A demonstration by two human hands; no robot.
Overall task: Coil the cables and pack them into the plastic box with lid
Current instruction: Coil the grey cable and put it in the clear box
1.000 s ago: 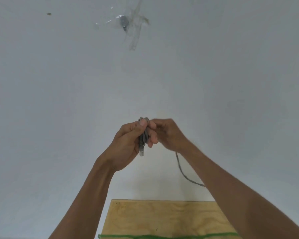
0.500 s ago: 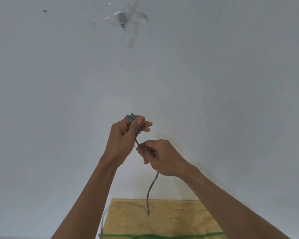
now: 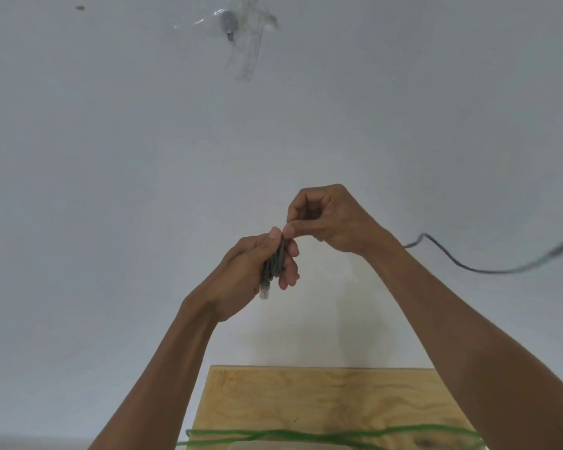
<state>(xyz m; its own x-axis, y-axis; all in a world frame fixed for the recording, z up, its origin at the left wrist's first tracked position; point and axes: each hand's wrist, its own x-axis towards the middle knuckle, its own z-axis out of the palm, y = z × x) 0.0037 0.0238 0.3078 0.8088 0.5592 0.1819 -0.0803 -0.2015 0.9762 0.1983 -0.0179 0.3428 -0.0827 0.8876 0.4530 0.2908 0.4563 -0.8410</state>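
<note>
now grey cable (image 3: 275,263) coiled in left hand (image 3: 241,277) fist.

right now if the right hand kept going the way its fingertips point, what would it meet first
The right hand has its fingertips pointing left and down, and they already touch the left hand at the top of the grey cable coil. So it would press into that coil and the left thumb first, though depth is hard to judge.

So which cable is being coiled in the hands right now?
The grey cable, bunched in the left hand; the green cable lies untouched on the wooden board.
</note>
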